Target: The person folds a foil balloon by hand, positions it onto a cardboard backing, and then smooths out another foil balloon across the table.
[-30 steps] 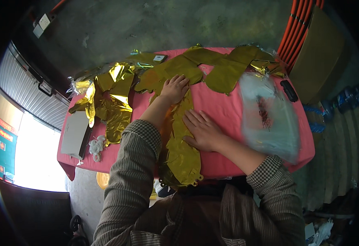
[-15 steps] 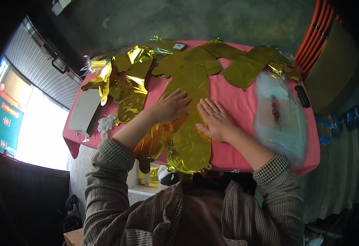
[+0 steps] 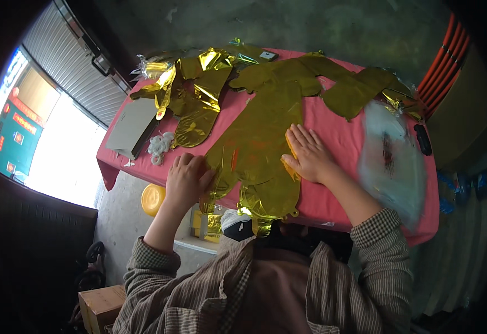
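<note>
Pink tablecloth (image 3: 343, 142) bears gold foil (image 3: 260, 136), right hand (image 3: 312, 157) on it, grip spread, left hand (image 3: 185, 179) at its edge, grip unclear.

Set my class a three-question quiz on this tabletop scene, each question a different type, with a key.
1. Fill in the gap: The person's right hand lies at the ____ edge of the large gold foil in the middle.

2. True or false: The grey flat box lies to the left of the translucent plastic.

3. Multiple choice: Which is nearest to the person's left hand?
A. The black case
B. The white bundle
C. The translucent plastic

Key: 1. right; 2. true; 3. B
</note>
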`<state>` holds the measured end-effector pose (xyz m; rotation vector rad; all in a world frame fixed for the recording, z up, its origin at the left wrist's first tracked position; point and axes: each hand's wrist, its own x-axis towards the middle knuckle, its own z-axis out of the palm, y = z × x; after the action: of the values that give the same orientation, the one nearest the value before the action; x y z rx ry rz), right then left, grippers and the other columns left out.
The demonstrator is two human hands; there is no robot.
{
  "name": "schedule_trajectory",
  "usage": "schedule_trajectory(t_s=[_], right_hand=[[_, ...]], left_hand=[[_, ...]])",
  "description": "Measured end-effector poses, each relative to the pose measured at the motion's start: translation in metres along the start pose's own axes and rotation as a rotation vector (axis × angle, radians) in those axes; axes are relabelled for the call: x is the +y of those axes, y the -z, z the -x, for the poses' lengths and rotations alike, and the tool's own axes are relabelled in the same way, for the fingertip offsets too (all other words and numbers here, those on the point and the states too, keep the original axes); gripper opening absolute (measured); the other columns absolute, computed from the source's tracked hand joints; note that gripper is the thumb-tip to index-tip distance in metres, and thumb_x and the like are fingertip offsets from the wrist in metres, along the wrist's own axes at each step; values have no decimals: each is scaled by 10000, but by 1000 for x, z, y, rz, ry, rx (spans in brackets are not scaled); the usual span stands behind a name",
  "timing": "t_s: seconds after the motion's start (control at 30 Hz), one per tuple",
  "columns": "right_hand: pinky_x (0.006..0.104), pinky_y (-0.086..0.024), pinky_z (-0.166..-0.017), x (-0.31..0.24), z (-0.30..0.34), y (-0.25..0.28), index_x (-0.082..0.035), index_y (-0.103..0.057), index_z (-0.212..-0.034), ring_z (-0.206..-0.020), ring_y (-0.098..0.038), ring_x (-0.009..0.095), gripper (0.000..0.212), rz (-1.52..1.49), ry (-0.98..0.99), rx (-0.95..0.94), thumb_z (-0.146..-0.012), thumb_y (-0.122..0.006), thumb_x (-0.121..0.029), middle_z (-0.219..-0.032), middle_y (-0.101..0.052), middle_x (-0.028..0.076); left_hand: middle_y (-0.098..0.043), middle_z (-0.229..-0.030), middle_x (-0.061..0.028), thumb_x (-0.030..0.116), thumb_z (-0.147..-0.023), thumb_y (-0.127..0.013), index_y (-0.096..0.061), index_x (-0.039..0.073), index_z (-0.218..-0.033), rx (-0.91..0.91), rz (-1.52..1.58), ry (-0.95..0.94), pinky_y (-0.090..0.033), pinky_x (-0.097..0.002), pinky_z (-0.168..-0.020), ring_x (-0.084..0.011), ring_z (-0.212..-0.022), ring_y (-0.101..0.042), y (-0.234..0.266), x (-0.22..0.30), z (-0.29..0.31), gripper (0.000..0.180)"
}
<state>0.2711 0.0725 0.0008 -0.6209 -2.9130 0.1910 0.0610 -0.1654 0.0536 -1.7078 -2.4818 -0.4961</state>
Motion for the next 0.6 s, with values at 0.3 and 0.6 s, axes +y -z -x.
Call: schedule_trajectory(t_s=[0.3,0.6], right_hand=[[407,-120,-1115,0,-1,0,1,-238,-1398,-1373,-175,276,689,12,-2,-9,-916,-363,-476,-1467,-214,172],[403,-109,-1119,1,0,-2,-1,-232,-1401,-1378,-162,270,695,2,-12,-19,-916,-345,-485,-1471,-204,170]], left_hand=[[-556,-829,-134,259,-763,-641,-548,5,-816,-54,85,211,-449,-388,-730,-307,-806,-569,2,-5,1,275],[-632,-771,-77,71,-786,-627,-490,28,-976,-94,593,295,-471,-270,-625,-101,-733,-605,19,10,-3,238]])
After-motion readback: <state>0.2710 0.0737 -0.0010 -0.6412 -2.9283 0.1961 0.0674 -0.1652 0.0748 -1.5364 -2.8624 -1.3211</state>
